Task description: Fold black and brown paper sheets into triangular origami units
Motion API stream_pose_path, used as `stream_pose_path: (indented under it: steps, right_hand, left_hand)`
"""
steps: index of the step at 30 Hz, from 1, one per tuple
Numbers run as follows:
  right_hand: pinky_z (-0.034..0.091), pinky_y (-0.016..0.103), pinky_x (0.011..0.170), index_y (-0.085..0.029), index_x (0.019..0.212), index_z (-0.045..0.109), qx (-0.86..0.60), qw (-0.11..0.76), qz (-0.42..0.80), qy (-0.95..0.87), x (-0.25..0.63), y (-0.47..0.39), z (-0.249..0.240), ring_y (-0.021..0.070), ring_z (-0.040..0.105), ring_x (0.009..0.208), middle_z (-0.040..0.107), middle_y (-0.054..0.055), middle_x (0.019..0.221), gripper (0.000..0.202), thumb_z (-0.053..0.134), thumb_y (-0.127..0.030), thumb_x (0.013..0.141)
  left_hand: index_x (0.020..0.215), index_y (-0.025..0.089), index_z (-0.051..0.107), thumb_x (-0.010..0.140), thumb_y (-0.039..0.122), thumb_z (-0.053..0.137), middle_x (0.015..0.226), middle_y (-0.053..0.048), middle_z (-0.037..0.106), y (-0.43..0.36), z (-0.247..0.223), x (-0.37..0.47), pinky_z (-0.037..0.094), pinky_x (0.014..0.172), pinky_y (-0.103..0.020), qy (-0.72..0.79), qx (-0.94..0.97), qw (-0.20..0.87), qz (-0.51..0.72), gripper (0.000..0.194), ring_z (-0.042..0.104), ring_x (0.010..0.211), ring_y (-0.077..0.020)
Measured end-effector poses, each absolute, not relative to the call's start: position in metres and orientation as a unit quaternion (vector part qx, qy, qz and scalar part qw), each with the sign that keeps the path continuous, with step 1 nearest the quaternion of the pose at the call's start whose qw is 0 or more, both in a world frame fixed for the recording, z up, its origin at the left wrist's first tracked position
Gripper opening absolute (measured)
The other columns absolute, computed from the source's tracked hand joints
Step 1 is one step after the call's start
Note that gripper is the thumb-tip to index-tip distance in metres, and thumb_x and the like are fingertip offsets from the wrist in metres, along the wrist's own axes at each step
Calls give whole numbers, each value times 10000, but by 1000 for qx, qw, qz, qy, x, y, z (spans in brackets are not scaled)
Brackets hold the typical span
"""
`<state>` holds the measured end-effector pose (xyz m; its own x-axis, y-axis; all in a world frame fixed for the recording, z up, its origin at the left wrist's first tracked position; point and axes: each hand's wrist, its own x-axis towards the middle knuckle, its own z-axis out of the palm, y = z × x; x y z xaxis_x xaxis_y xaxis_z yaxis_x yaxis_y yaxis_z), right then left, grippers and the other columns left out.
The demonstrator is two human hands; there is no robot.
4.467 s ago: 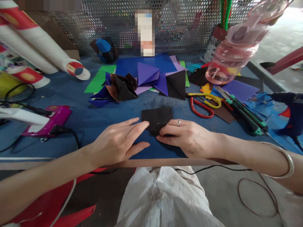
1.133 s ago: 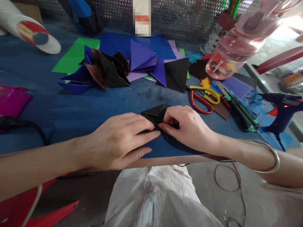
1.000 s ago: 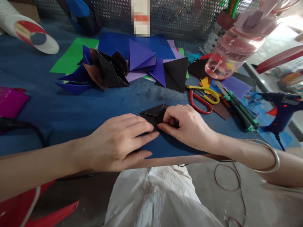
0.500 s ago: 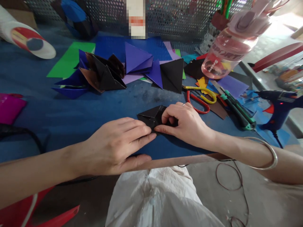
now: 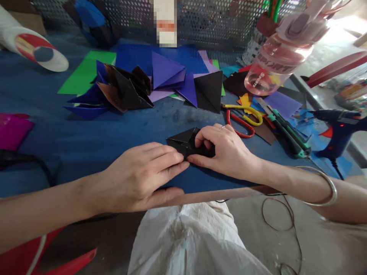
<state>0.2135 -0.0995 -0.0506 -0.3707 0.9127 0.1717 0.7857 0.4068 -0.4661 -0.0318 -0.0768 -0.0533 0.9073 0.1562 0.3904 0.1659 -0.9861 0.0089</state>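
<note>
A folded piece of black paper (image 5: 181, 140) lies on the blue tabletop (image 5: 86, 141) near its front edge. My left hand (image 5: 146, 175) rests flat with its fingertips on the paper's near left edge, the thumb apart below. My right hand (image 5: 229, 151) bends over the paper's right part, thumb at the near edge and fingers curled, closed on it. Behind stand folded black and brown pieces (image 5: 129, 91), a purple folded piece (image 5: 166, 72) and another black one (image 5: 210, 91).
Scissors (image 5: 241, 124), a green cutter (image 5: 289, 133) and a glue gun (image 5: 338, 126) lie to the right among paper scraps. A pink bottle (image 5: 278, 61) stands behind them. Magenta paper (image 5: 14, 131) and a black cable (image 5: 31, 157) are at the left.
The fingers of my right hand have shifted very slightly on the black paper. My left hand stays in place.
</note>
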Motion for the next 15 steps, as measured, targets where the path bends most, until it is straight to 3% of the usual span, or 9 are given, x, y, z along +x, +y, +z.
stream_pose_path:
  steps: [15]
  right_hand:
    - [365,361,827,-211,1029,544,-526,180,152,-818,230,-96,-49,231,580,935,640,33,956,365,764,-448,859]
  left_hand:
    - [1259,121,641,982,341,621,1128,-104,733,-76,-57,-35,601,916,-408,-73,-975,3,-208,355,680,1085,-250]
